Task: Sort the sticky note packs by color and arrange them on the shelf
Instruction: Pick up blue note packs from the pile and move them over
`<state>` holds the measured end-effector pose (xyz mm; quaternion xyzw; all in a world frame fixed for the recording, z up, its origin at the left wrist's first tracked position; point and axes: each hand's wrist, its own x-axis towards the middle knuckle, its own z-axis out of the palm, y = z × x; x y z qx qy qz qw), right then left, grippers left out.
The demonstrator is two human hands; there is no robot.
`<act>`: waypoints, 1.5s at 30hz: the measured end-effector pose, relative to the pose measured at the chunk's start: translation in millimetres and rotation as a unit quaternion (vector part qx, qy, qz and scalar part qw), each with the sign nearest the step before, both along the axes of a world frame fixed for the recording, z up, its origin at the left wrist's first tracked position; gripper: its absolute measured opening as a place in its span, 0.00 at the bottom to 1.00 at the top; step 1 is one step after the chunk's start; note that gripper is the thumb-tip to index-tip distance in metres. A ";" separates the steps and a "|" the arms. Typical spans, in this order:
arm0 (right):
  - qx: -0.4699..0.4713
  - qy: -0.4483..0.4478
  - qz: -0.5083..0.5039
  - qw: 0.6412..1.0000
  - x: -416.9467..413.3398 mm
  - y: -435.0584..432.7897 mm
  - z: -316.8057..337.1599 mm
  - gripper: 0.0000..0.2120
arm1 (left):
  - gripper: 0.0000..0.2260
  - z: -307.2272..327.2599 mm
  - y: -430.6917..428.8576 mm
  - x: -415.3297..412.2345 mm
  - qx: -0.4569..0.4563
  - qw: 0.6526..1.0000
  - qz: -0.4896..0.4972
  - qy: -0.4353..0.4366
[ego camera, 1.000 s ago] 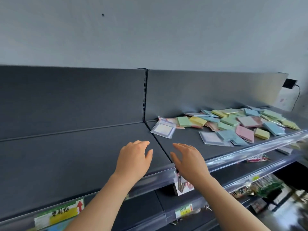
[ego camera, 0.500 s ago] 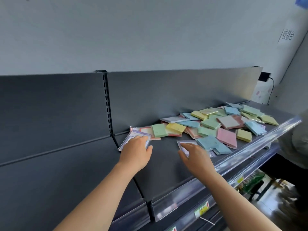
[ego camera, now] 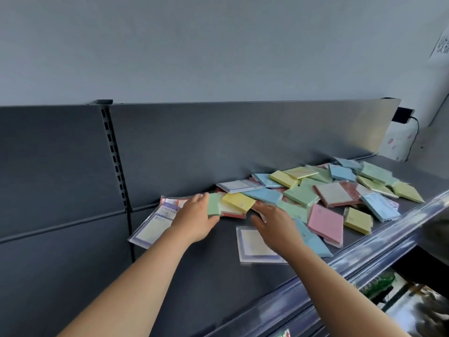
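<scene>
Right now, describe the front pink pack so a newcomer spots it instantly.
On the dark shelf, go to the loose pile of sticky note packs on its right. At the pile's front edge lies the pink pack, between a light blue pack and a yellow pack; it is the only fully exposed pink face.

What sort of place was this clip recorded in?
Probably a shop aisle: dark metal shelving with a slotted upright, a clear price-tag rail along its edge, and wrapped sticky note packs.
</scene>
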<state>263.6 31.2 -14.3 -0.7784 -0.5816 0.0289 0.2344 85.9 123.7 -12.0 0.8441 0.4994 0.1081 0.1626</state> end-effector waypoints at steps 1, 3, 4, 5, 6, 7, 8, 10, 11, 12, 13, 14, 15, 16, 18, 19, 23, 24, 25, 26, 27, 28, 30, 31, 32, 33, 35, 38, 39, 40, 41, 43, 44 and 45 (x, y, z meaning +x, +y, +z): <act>0.001 -0.004 0.010 1.000 4.8 5.6 0.3 0.12 | 0.31 -1.1 0.5 3.3 -0.001 1.000 0.004 0.008; -0.007 -0.008 0.028 1.000 13.0 15.4 0.3 0.13 | 0.29 -3.0 0.8 8.7 0.007 1.000 0.015 0.018; -0.013 -0.011 0.039 0.999 16.4 19.7 -0.1 0.14 | 0.27 -3.1 -0.1 10.1 0.013 0.999 0.023 0.019; -0.019 -0.016 0.053 0.998 19.4 23.9 -0.6 0.14 | 0.26 -3.2 -1.3 11.3 0.018 0.999 0.030 0.016; -0.021 -0.021 0.068 0.997 22.0 27.6 -1.2 0.15 | 0.25 -3.5 -3.1 11.9 0.020 0.999 0.037 0.011; -0.021 -0.024 0.082 0.996 24.1 31.0 -1.8 0.15 | 0.24 -3.8 -5.2 12.2 0.025 0.999 0.043 0.006; -0.023 -0.027 0.093 0.995 25.9 33.9 -2.3 0.15 | 0.23 -4.2 -7.8 12.2 0.030 0.998 0.047 0.002; -0.031 -0.037 0.112 0.992 29.0 37.8 -3.6 0.15 | 0.20 -5.0 -12.8 11.7 0.045 0.998 0.053 0.005; -0.036 -0.044 0.120 0.991 30.6 39.0 -4.4 0.15 | 0.19 -5.7 -15.1 11.2 0.051 0.997 0.055 0.010; -0.039 -0.048 0.126 0.990 32.2 39.5 -5.0 0.14 | 0.18 -5.6 -18.2 11.1 0.054 0.997 0.057 0.019; -0.039 -0.047 0.131 0.990 34.3 39.1 -5.3 0.14 | 0.16 -5.6 -21.2 11.0 0.059 0.996 0.059 0.029; -0.036 -0.040 0.133 0.990 36.8 38.6 -5.7 0.13 | 0.15 -5.2 -24.2 11.1 0.063 0.995 0.062 0.038; -0.028 -0.029 0.133 0.990 39.5 37.9 -5.4 0.13 | 0.14 -4.5 -26.7 11.3 0.067 0.995 0.068 0.042; -0.015 -0.018 0.127 0.992 42.5 37.3 -5.0 0.13 | 0.14 -3.4 -28.9 11.4 0.066 0.994 0.077 0.035; 0.021 -0.009 0.103 0.994 51.8 38.0 -5.4 0.13 | 0.18 -1.1 -30.5 12.8 0.064 0.993 0.096 -0.002; 0.024 -0.014 0.088 0.996 57.2 39.3 -6.2 0.15 | 0.21 -0.5 -29.8 14.0 0.063 0.992 0.105 -0.020; -0.058 -0.060 0.047 0.995 73.9 46.2 -10.3 0.09 | 0.27 -1.7 -25.3 20.6 0.035 0.992 0.115 -0.039; -0.065 -0.058 0.042 0.995 75.8 47.5 -10.9 0.08 | 0.28 -2.8 -25.1 22.3 0.023 0.992 0.119 -0.037; -0.063 -0.056 0.038 0.996 77.5 48.6 -11.8 0.07 | 0.28 -4.1 -25.1 23.8 0.015 0.992 0.123 -0.037; -0.060 -0.058 0.033 0.996 79.0 50.1 -12.6 0.09 | 0.28 -5.1 -25.9 25.0 0.012 0.991 0.126 -0.036; -0.056 -0.061 0.031 0.996 81.1 51.9 -13.4 0.10 | 0.28 -6.1 -26.6 26.0 0.011 0.991 0.128 -0.034; -0.049 -0.063 0.031 0.996 82.8 53.7 -13.5 0.11 | 0.28 -6.7 -27.7 26.5 0.012 0.991 0.130 -0.035; -0.029 -0.043 0.038 0.998 85.6 54.9 -11.2 0.13 | 0.28 -6.9 -29.6 26.4 0.012 0.990 0.136 -0.036; -0.016 -0.021 0.046 0.999 86.1 53.6 -8.1 0.13 | 0.28 -6.7 -29.9 26.2 0.013 0.989 0.140 -0.038; -0.002 0.000 0.056 0.998 86.3 51.4 -5.0 0.14 | 0.28 -6.2 -30.0 26.3 0.015 0.988 0.146 -0.041; 0.012 0.017 0.069 0.997 86.4 48.5 -2.4 0.14 | 0.27 -5.8 -30.1 27.1 0.017 0.987 0.152 -0.047; 0.036 0.043 0.096 0.994 86.9 41.7 1.8 0.14 | 0.25 -3.2 -31.1 31.3 0.038 0.984 0.162 -0.069; 0.071 0.065 0.127 0.987 91.9 33.5 5.2 0.13 | 0.19 1.7 -32.5 41.7 0.066 0.974 0.170 -0.136; 0.078 0.082 0.135 0.984 94.9 31.6 5.0 0.13 | 0.17 3.3 -33.1 45.5 0.058 0.969 0.174 -0.168; 0.083 0.102 0.142 0.981 97.7 29.4 4.9 0.12 | 0.15 5.3 -34.2 49.7 0.047 0.964 0.177 -0.193; 0.086 0.118 0.150 0.978 100.1 27.2 5.0 0.12 | 0.14 6.3 -34.1 54.3 0.034 0.960 0.176 -0.215; 0.091 0.130 0.177 0.971 102.6 23.3 5.0 0.11 | 0.15 8.8 -33.1 64.3 -0.008 0.947 0.172 -0.272; 0.091 0.132 0.191 0.968 103.4 22.5 4.3 0.11 | 0.16 10.5 -32.5 69.8 -0.044 0.933 0.177 -0.312; 0.088 0.138 0.204 0.965 103.9 22.4 3.5 0.11 | 0.16 12.2 -31.9 75.1 -0.085 0.912 0.185 -0.355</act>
